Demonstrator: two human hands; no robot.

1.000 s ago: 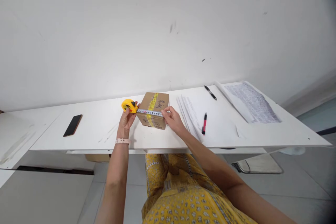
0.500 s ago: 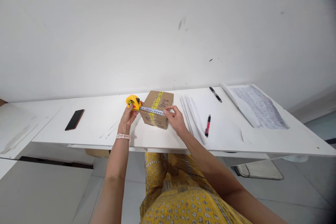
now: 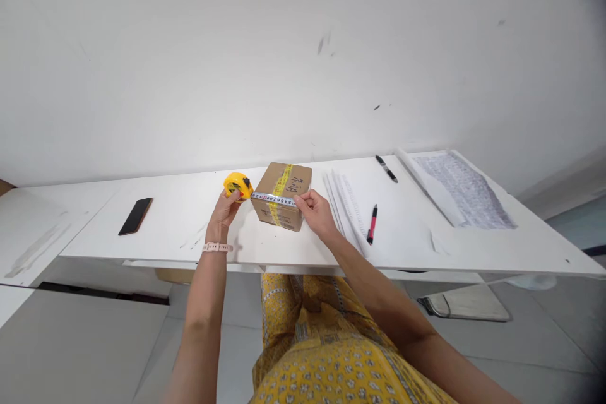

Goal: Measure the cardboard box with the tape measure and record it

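Note:
A small cardboard box (image 3: 284, 184) with yellow tape and handwriting on top sits on the white table (image 3: 189, 227). My left hand (image 3: 223, 213) is closed around a yellow tape measure (image 3: 237, 185) just left of the box. Its white blade (image 3: 273, 199) stretches along the box's near top edge. My right hand (image 3: 313, 212) pinches the blade's free end at the box's right corner.
A black phone (image 3: 135, 216) lies at the left. Right of the box are a stack of papers (image 3: 345, 205), a red pen (image 3: 372, 225), a black pen (image 3: 386, 168) and a printed sheet (image 3: 461, 189). A white wall stands behind the table.
My left hand and the tape measure have shifted slightly left, away from the box's left edge. The blade stays stretched along the box and my right hand holds its end.

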